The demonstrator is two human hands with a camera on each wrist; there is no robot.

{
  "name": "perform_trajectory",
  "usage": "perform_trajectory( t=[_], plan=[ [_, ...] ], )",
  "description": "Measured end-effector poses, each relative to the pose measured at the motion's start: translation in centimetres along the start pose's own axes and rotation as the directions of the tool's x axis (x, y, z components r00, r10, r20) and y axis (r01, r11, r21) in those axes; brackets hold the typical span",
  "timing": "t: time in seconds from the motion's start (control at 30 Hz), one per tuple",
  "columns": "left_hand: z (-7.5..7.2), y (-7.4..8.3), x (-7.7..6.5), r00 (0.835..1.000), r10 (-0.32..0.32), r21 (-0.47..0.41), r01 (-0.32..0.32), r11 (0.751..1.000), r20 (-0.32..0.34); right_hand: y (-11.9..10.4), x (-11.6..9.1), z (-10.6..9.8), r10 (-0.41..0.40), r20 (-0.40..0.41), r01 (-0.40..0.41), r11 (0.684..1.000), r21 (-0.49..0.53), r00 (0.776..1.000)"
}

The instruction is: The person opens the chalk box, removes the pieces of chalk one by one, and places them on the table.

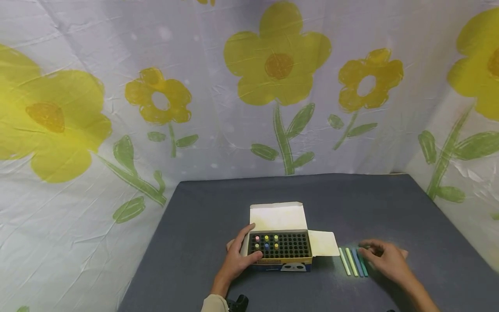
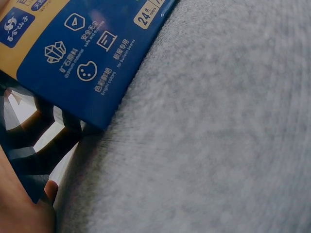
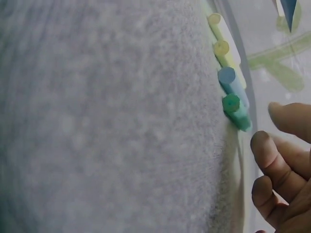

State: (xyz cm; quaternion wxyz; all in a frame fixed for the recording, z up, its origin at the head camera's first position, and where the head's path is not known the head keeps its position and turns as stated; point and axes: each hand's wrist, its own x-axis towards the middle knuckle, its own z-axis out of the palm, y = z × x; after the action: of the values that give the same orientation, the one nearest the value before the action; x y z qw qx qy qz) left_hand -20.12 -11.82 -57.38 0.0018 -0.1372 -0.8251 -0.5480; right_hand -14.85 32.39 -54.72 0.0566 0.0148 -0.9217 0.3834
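Note:
A chalk box (image 1: pixel 292 261) stands with its lid (image 1: pixel 278 216) raised and its right flap (image 1: pixel 323 243) folded out. Inside, several coloured chalks stand upright in the left part of a black perforated holder (image 1: pixel 294 245). My left hand (image 1: pixel 237 256) grips the box's left end, thumb at the front; the box's blue printed side (image 2: pixel 92 63) fills the upper left of the left wrist view. Right of the flap lie several chalk sticks side by side, pale to yellow, blue (image 1: pixel 356 262) and green (image 3: pixel 237 112). Close beside the green one, my right hand (image 1: pixel 387 260) has thumb and fingertips apart, holding nothing.
The dark grey tabletop (image 1: pixel 195 225) runs back to a white cloth backdrop (image 1: pixel 210 130) printed with yellow flowers. A black device (image 1: pixel 238 303) sits at the left wrist, next to a light sleeve (image 1: pixel 215 304).

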Motion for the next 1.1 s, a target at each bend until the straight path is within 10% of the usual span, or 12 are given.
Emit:
perform_trajectory(
  t=[0.47,1.1],
  plan=[
    [0.1,-0.2,-0.1,1.0,0.015,0.018,-0.015,1.0,-0.007,-4.9,0.4,0.3,-0.108,-0.12,0.123,0.984,0.126,0.987],
    [-0.1,-0.1,0.0,1.0,0.005,0.01,-0.005,1.0,0.011,-11.7,3.0,6.0,-0.391,-0.251,0.438,0.883,0.167,0.885]
  ],
)
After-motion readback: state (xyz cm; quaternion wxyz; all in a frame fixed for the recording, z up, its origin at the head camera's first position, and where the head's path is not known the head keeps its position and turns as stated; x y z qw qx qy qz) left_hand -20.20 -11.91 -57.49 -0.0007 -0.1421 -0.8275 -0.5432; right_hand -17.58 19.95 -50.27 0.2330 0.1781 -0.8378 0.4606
